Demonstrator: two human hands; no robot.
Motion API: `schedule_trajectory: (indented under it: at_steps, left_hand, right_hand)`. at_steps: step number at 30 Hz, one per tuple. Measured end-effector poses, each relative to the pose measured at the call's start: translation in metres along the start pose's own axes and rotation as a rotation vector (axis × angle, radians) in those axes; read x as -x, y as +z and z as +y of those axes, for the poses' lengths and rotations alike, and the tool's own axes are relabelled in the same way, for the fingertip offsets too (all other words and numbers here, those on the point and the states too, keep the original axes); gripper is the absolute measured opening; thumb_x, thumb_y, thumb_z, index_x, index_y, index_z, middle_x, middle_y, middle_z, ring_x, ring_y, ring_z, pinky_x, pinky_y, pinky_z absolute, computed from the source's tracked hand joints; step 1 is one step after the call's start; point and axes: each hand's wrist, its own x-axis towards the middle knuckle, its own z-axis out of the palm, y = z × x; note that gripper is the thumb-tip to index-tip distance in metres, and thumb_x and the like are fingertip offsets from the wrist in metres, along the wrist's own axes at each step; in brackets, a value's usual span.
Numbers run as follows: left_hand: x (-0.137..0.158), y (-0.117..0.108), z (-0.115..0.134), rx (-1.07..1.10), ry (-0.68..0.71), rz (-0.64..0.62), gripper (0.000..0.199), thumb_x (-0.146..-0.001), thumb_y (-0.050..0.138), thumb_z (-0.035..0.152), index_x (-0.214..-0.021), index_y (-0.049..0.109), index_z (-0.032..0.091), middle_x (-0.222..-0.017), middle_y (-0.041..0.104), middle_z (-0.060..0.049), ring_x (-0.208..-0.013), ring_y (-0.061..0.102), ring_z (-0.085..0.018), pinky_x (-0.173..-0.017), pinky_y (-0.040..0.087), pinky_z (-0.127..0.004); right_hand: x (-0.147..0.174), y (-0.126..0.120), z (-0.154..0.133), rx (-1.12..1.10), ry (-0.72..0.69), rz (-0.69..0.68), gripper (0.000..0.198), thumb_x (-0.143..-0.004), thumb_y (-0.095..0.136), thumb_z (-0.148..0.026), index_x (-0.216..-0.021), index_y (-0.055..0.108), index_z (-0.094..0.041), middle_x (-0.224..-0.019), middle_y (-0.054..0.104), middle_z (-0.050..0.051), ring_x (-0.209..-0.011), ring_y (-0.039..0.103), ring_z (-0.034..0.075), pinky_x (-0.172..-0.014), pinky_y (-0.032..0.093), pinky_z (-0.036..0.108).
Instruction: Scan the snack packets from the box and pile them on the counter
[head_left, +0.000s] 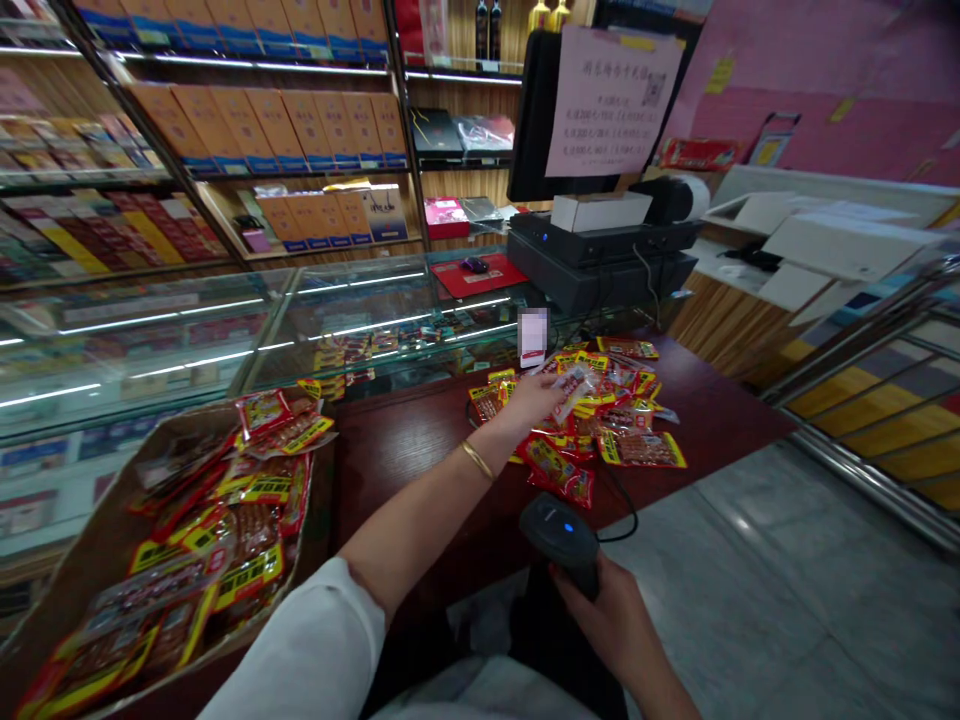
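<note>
My left hand [534, 396] reaches out over a heap of snack packets [641, 448] on the dark red counter. Its fingers are closed on the edge of a clear-and-red snack packet [574, 390]. Red and yellow wrappers with brown sticks inside make up most of the heap. Near the counter's front edge, my right hand [611, 610] is wrapped round the handle of a black barcode scanner [559, 530], which shows a blue light. The scanner's head points toward the heap, and its cable runs along the counter edge.
To the left stands a cardboard box [319, 520] full of similar packets. Behind are a glass display case [300, 300], a small white card stand [532, 345], a monitor [536, 120] and a black cash drawer [600, 265]. A metal railing [862, 450] runs at the right.
</note>
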Motion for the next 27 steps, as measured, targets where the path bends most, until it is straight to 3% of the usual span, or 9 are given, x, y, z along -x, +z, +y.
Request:
schedule_trajectory:
  at_steps: [5,8,11,14,17,20,22,24,27]
  left_hand:
    - [-0.038,0.014,0.031,-0.03,-0.005,-0.014,0.026,-0.083,0.06,0.011,-0.104,0.075,0.009,-0.092,0.074,-0.009,-0.079,0.065,-0.015,-0.079,0.053,-0.027]
    - [-0.022,0.005,0.03,-0.071,0.03,0.045,0.031,-0.077,0.066,0.009,-0.106,0.076,0.011,-0.1,0.075,-0.01,-0.092,0.067,-0.019,-0.087,0.051,-0.027]
    - [0.036,-0.033,0.019,-0.159,0.137,0.047,0.045,-0.078,0.068,0.015,-0.123,0.073,0.016,-0.103,0.077,-0.007,-0.094,0.068,-0.021,-0.087,0.051,-0.027]
    - [0.123,-0.094,0.013,-0.302,0.253,0.076,0.044,-0.085,0.063,0.027,-0.128,0.071,0.02,-0.108,0.078,-0.007,-0.091,0.07,-0.021,-0.081,0.053,-0.027]
    - [0.214,-0.166,0.011,-0.463,0.234,0.369,0.038,-0.089,0.061,0.034,-0.121,0.075,0.021,-0.112,0.078,-0.007,-0.095,0.071,-0.023,-0.085,0.054,-0.029]
    - [0.291,-0.235,-0.001,-0.768,-0.019,0.761,0.041,-0.09,0.057,0.032,-0.126,0.072,0.021,-0.115,0.077,-0.009,-0.102,0.071,-0.027,-0.093,0.053,-0.036]
    - [0.329,-0.272,-0.018,-1.002,-0.278,0.858,0.047,-0.089,0.056,0.032,-0.133,0.067,0.021,-0.122,0.075,-0.011,-0.11,0.069,-0.03,-0.098,0.051,-0.039]
    - [0.355,-0.297,-0.038,-1.158,-0.472,0.798,0.052,-0.086,0.06,0.03,-0.137,0.064,0.019,-0.128,0.072,-0.014,-0.117,0.067,-0.033,-0.1,0.049,-0.04]
    - [0.375,-0.315,-0.063,-1.307,-0.528,0.631,0.058,-0.08,0.064,0.024,-0.138,0.062,0.019,-0.142,0.063,-0.014,-0.135,0.054,-0.034,-0.108,0.042,-0.039]
  right_hand:
    - [-0.003,0.004,-0.005,0.01,-0.004,-0.037,0.025,-0.089,0.06,-0.037,-0.101,0.074,-0.02,-0.07,0.079,0.004,-0.058,0.073,0.025,-0.059,0.057,0.03]
    - [-0.004,0.007,-0.005,0.03,-0.01,-0.034,0.028,-0.089,0.058,-0.042,-0.099,0.073,-0.02,-0.062,0.075,0.003,-0.052,0.07,0.024,-0.054,0.055,0.03]
    - [-0.002,0.01,0.002,0.051,-0.012,-0.022,0.033,-0.088,0.057,-0.05,-0.091,0.074,-0.022,-0.058,0.074,0.003,-0.05,0.07,0.025,-0.052,0.055,0.031]
    - [-0.003,0.013,0.013,0.088,0.017,-0.04,0.038,-0.084,0.061,-0.058,-0.085,0.076,-0.023,-0.057,0.075,0.004,-0.05,0.071,0.027,-0.055,0.058,0.033]
    - [-0.012,0.019,0.017,0.123,-0.024,-0.083,0.044,-0.079,0.064,-0.066,-0.084,0.077,-0.024,-0.066,0.079,0.008,-0.059,0.075,0.032,-0.061,0.061,0.038]
    - [-0.02,0.026,0.009,0.125,-0.052,-0.112,0.048,-0.078,0.063,-0.067,-0.087,0.078,-0.023,-0.071,0.081,0.01,-0.063,0.077,0.034,-0.065,0.062,0.041]
    - [-0.023,0.031,0.001,0.123,-0.07,-0.133,0.046,-0.078,0.063,-0.066,-0.087,0.077,-0.023,-0.069,0.08,0.008,-0.062,0.077,0.034,-0.065,0.062,0.041]
    - [-0.022,0.035,-0.005,0.112,-0.117,-0.136,0.046,-0.077,0.064,-0.066,-0.086,0.077,-0.024,-0.069,0.08,0.008,-0.064,0.077,0.034,-0.066,0.062,0.041]
    - [-0.017,0.039,-0.008,0.104,-0.164,-0.133,0.043,-0.08,0.064,-0.062,-0.091,0.077,-0.023,-0.081,0.083,0.009,-0.077,0.08,0.034,-0.071,0.062,0.039]
